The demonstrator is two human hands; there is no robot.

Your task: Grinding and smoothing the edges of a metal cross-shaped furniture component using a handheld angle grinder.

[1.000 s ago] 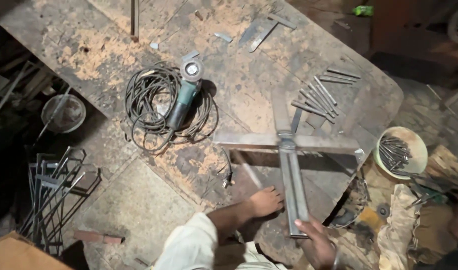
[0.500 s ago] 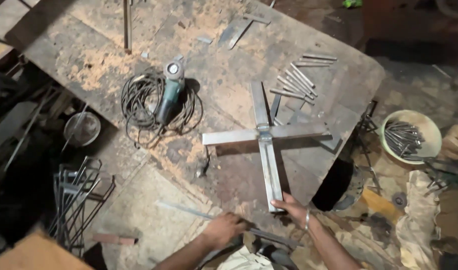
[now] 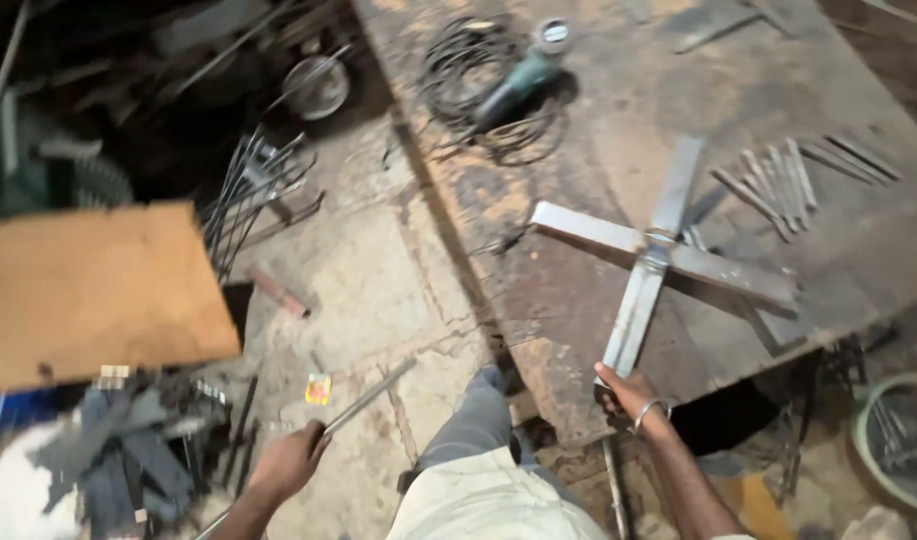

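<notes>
Right hand (image 3: 627,392): clenched on the near end of the steel cross (image 3: 659,250), which lies flat on the workbench (image 3: 579,330) beyond it.
Left hand (image 3: 289,462): grasping a thin metal rod (image 3: 364,398), probably flat bar, over the floor.
Farther off: loose metal strips (image 3: 779,180); angle grinder (image 3: 524,75) with coiled cable.

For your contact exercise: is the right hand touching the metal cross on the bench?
Touching. The head view shows the right hand closed on the near end of the metal cross, with no gap.

My left hand (image 3: 287,462) has swung out left off the bench, now gripping a thin metal rod (image 3: 364,398) over the floor. My right hand (image 3: 626,392) has shifted onto the steel cross's (image 3: 655,250) near end.
</notes>
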